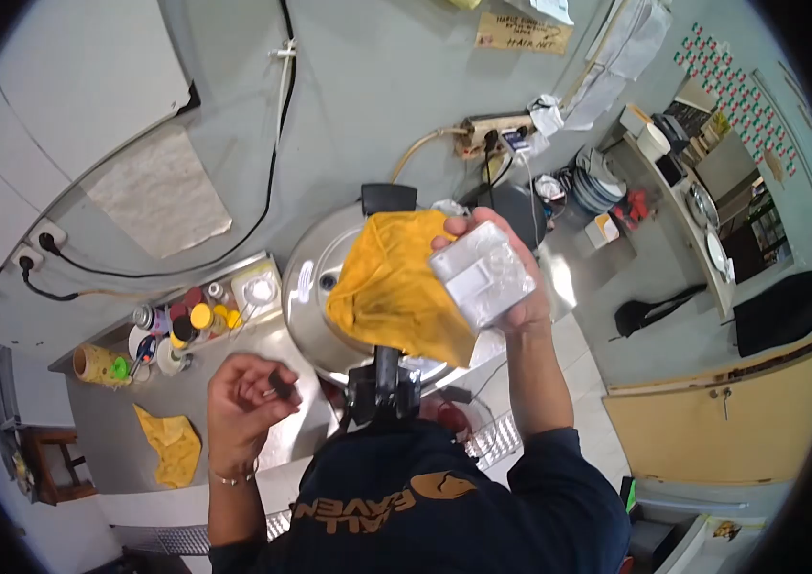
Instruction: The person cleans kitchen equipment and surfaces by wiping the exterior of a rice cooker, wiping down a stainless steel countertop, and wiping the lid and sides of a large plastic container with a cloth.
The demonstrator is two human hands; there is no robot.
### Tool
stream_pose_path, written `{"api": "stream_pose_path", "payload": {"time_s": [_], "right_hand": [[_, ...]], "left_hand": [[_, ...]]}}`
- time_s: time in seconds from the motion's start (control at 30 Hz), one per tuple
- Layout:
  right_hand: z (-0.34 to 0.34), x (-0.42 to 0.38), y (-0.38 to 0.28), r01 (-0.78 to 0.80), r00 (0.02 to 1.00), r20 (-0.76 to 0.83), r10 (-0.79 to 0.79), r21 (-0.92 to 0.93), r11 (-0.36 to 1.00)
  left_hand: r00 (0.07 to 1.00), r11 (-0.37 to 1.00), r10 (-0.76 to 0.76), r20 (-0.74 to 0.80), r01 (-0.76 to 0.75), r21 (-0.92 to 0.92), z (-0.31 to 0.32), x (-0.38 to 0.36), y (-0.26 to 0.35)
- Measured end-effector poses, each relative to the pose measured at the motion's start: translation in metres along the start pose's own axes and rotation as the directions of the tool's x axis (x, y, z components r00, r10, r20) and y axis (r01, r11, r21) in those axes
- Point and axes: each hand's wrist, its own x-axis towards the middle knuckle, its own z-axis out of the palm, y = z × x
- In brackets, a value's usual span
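Pale box (482, 275) grasped in right hand (526, 311), beside yellow cloth (382, 277); left hand (241, 397) pinches small dark object (282, 386)

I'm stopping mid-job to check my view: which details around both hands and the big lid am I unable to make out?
All in the head view:
- Small dark thing in the left hand: too small and blurred to identify.
- Pale block in the right hand: its underside faces away; glare blurs its surface.
- Metal lid: partly covered by the yellow cloth.
- Cardboard sign: upper lines too small to read.
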Motion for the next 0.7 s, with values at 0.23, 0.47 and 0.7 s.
{"api": "stream_pose_path", "payload": {"time_s": [0.23,0.47,0.7], "right_hand": [[0.087,-0.032,0.035,-0.015,0.993,0.119,0.019,-0.033,0.999],[0.128,-0.05,0.063,0.047,0.997,0.074,-0.037,-0.14,0.989],[0.15,-0.061,0.082,0.011,1.0,0.019,-0.008,-0.138,0.99]], "left_hand": [[0.964,0.991,0.073,0.255,-0.098,0.087,0.025,-0.001,0.02],[0.847,0.739,0.385,0.367,-0.521,0.427,0.036,-0.017,0.03],[0.861,0.777,0.324,0.393,-0.479,0.409,0.019,-0.03,0.039]]}}
